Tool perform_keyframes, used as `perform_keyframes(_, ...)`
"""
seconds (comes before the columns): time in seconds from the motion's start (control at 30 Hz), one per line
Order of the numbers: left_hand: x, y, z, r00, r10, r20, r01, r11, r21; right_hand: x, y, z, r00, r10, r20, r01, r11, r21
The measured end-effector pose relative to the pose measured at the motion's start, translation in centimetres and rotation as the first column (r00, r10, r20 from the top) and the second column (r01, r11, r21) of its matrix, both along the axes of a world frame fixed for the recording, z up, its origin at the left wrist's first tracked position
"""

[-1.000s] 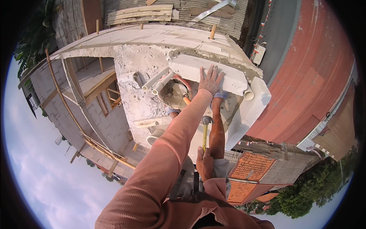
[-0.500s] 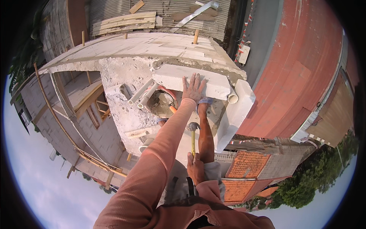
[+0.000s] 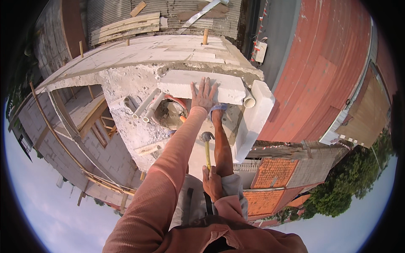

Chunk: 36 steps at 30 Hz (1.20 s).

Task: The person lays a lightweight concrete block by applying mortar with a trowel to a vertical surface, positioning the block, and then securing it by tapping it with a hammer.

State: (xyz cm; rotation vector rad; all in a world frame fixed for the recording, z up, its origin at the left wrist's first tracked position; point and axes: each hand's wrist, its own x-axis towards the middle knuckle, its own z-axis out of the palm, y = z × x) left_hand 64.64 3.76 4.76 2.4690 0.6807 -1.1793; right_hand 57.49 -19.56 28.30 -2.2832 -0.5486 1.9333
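Head view: the left hand (image 3: 203, 95) lies flat on a white block (image 3: 185, 84), fingers spread and released, gripping nothing; the palm presses the block's near face, and the salmon sleeve (image 3: 168, 168) runs back toward the lower edge. The block sits on top of a rough concrete wall (image 3: 126, 90), beside a second white block (image 3: 253, 122) standing on edge to its right (a white pipe end (image 3: 249, 101) shows between the two). The right hand (image 3: 213, 182) is lower, near the person's waist, fingers clenched round the yellow handle of a hammer (image 3: 207, 147), whose steel head points up, just below the flat hand and apart from the block. Left of the flat hand a bucket (image 3: 168, 114) with grey mortar sits on the wall, two grey pipes (image 3: 147, 107) lying beside it. Red roofs (image 3: 320, 76) spread to the right.
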Motion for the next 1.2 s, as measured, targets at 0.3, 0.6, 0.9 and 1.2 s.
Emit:
perform_keyframes(0.3, 0.1, 0.1, 0.0, 0.999, -0.051, -0.02, 0.051, 0.999, 0.006, -0.5, 0.2, 0.0, 0.994, 0.039, 0.103, -0.052, 0.991, 0.124)
perform_keyframes(0.6, 0.6, 0.0, -0.7, 0.998, -0.007, -0.061, 0.008, 1.0, 0.021, -0.8, 0.7, 0.4, 0.978, 0.025, 0.206, -0.07, 0.975, 0.213)
perform_keyframes(0.9, 0.5, 0.0, -1.0, 0.997, -0.058, -0.046, 0.06, 0.996, 0.059, -2.6, 0.0, -0.1, 0.958, -0.209, 0.197, 0.155, 0.954, 0.257)
perform_keyframes(1.2, 0.5, -0.1, -0.5, 0.993, -0.104, -0.062, 0.109, 0.989, 0.095, -2.0, 0.4, 0.1, 0.831, -0.546, 0.108, 0.529, 0.835, 0.154)
